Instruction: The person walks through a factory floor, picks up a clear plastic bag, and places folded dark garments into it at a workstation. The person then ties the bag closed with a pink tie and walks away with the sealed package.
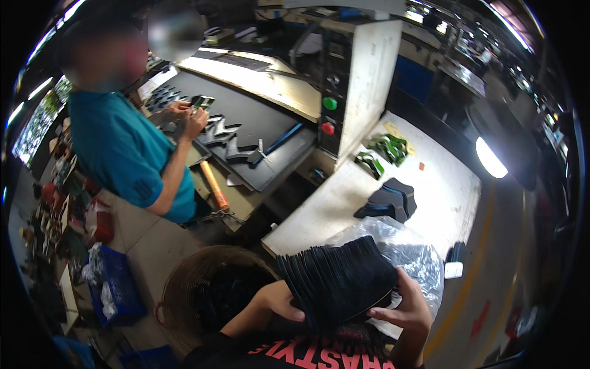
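A thick stack of thin dark cut pieces (341, 277) is gripped between my two hands, close in front of my body. My left hand (280, 301) closes on the stack's left end, thumb at the near side. At the other end my right hand (407, 307) holds it, with the thumb along the lower edge and the other fingers partly hidden. Just behind the stack lies a clear plastic bag (421, 255) on the white table (307, 224). Beyond the bag sit several dark curved pieces (390, 202) in a small pile.
Green-and-black pieces (390, 147) lie farther back on the table. A wicker basket (178, 292) with dark contents stands left of me. A co-worker in a teal shirt (123, 141) handles a piece at a machine bed (270, 175), near an orange-handled hammer (214, 184). A lit lamp (491, 158) hangs right.
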`<state>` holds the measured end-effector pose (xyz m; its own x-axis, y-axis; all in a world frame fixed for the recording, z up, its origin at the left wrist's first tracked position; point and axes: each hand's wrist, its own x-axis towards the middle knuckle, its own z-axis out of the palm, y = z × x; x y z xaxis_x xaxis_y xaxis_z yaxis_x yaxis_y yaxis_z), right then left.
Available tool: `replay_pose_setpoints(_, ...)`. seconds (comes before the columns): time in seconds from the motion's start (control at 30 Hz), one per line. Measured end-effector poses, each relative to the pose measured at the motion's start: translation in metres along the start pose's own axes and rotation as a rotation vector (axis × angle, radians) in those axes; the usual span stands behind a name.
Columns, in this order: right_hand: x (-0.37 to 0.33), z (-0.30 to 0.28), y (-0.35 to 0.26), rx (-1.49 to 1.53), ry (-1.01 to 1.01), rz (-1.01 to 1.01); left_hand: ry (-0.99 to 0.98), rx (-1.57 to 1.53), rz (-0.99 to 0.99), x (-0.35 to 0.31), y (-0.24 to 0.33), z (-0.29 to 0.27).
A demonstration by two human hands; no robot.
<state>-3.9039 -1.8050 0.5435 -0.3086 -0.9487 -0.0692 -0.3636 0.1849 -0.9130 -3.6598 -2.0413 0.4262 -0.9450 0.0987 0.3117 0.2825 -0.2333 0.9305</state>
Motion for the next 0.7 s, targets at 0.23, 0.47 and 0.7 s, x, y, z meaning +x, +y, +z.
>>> replay_pose_setpoints(0.23, -0.037, 0.0, 0.022, 0.698, -0.123, 0.019, 0.089, -0.29, -0.183, 0.008, -0.006, 0.017)
replay_pose_setpoints(0.47, -0.065, -0.021, 0.047, 0.557, 0.056, 0.007, 0.279, -0.57, -0.45, 0.055, -0.024, 0.049)
replay_pose_setpoints(0.7, -0.053, -0.008, 0.03, 0.458, 0.101, -0.083, 0.343, -0.504, -0.352, 0.069, -0.048, 0.058)
